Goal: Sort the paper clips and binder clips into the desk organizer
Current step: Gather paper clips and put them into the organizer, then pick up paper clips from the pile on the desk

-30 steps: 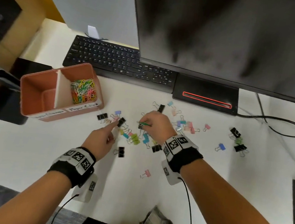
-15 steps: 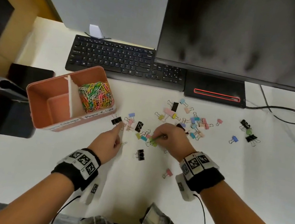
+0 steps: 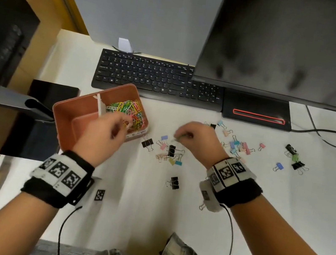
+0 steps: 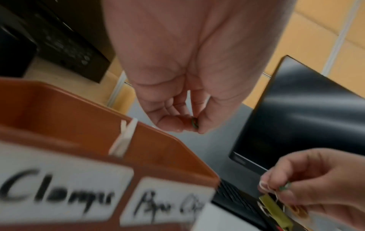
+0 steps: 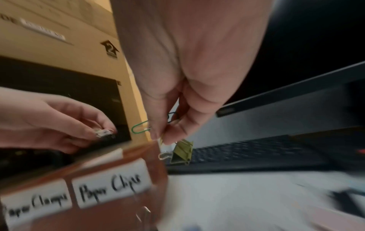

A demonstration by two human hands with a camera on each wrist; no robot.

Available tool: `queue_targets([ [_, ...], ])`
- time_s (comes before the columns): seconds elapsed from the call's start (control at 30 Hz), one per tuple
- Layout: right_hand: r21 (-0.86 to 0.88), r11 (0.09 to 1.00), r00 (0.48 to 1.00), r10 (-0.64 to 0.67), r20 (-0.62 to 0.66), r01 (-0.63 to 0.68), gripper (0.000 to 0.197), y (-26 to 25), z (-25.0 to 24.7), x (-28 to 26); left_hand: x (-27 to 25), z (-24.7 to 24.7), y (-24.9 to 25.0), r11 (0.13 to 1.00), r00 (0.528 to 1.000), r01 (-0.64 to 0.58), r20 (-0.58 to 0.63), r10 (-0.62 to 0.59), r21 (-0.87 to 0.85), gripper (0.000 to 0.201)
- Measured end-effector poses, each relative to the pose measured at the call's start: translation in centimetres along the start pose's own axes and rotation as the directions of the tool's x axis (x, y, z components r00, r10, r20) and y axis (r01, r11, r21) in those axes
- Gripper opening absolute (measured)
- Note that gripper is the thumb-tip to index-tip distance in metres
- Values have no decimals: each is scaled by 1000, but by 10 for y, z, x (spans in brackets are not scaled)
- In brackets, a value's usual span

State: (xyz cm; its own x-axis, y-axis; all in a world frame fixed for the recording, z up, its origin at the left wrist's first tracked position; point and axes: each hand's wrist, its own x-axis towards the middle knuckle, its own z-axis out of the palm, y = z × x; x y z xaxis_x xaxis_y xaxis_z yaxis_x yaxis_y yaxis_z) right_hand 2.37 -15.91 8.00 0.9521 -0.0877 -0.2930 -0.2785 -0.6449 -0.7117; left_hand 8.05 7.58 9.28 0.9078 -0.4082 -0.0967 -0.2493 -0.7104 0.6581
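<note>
1. Both hands have lifted off the desk (image 3: 137, 222) since the earlier frame. The left hand (image 3: 104, 132) has swung from the scattered clips to above the desk organizer (image 3: 61, 122).
2. Its thumb and fingertips pinch something small, too blurred to name, over the right compartment, labelled for paper clips, where the coloured paper clips (image 3: 128, 110) already lie.
3. The right hand (image 3: 197, 140) hovers just right of the organizer, pinching a green paper clip (image 5: 139, 127) and an olive binder clip (image 5: 182, 154) together.
4. That binder clip hangs downward from its wire handle. Its compartment, labelled for clamps, lies furthest left, past the white divider (image 3: 99, 106), so the right hand must cross the left.
</note>
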Motion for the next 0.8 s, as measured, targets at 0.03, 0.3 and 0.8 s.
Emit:
queue_targets([
  [0.03,30,998,999,-48,-10,49,10,-16,5,11,8,-8,-2,999,998,51,-27,-50,11,24],
  [0.3,-22,993,993,-117,30,118,31,-86,55,86,46,-14,-9,965,968,251,3,-252,78,36],
  [0.8,-165,986,994,25,103,-8,14,70,52,-9,-12,108,-22,943,885,-214,460,76,256,47],
])
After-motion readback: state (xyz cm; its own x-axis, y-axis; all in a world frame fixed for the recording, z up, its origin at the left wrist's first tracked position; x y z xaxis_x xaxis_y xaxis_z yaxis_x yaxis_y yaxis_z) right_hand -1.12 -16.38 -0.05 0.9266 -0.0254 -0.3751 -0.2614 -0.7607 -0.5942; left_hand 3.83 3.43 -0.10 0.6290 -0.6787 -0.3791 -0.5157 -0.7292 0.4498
